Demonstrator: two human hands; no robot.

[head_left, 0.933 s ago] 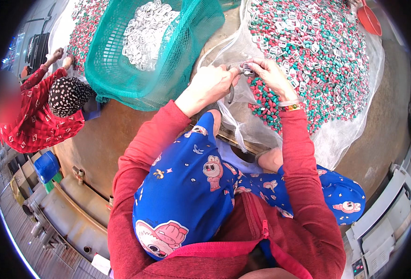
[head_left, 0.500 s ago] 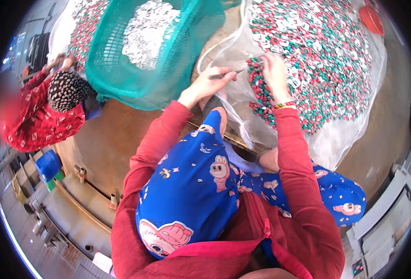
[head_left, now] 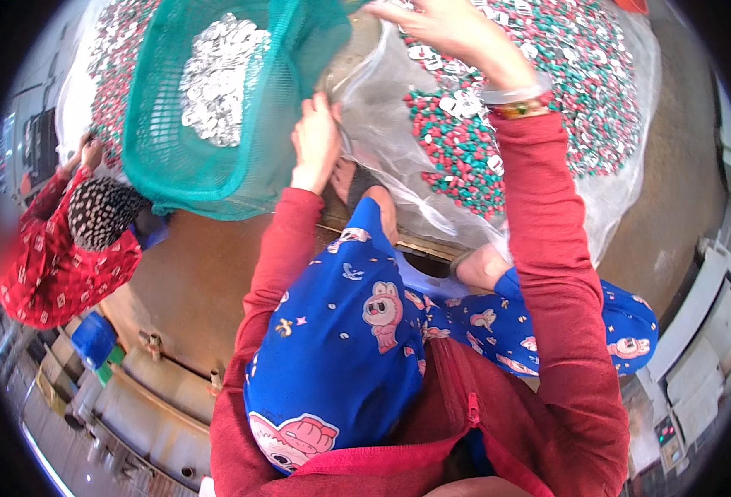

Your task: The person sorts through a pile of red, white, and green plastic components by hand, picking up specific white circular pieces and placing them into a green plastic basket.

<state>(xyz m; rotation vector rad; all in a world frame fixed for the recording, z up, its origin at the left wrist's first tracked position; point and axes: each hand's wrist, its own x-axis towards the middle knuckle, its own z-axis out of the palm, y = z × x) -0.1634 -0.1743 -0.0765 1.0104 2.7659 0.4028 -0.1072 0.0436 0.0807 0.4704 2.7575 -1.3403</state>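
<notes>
My left hand [head_left: 317,139] is at the near right side of the green mesh basket [head_left: 138,157], by the edge of a white sheet [head_left: 382,161]. Its fingers are curled, and what they hold is hidden. Reaching over the sheet from the right, my right hand [head_left: 452,31] has its fingers stretched out toward the left, with no object visible in it. On the sheet lies a wide spread of small red and green pieces [head_left: 456,157] mixed with white oval pieces [head_left: 463,104]. Many white pieces [head_left: 221,79] are heaped inside the basket.
At the left a person in a red patterned top [head_left: 67,265] has their hands at another sheet of red and green pieces [head_left: 117,79]. A blue container [head_left: 94,340] stands below them. Grey equipment [head_left: 697,331] is at the right. My bare foot [head_left: 345,178] rests beside the basket.
My left hand has moved left toward the basket; the slim dark tool in it no longer shows clearly. My right hand has left the near pile and moved up and left, its fingers now extended.
</notes>
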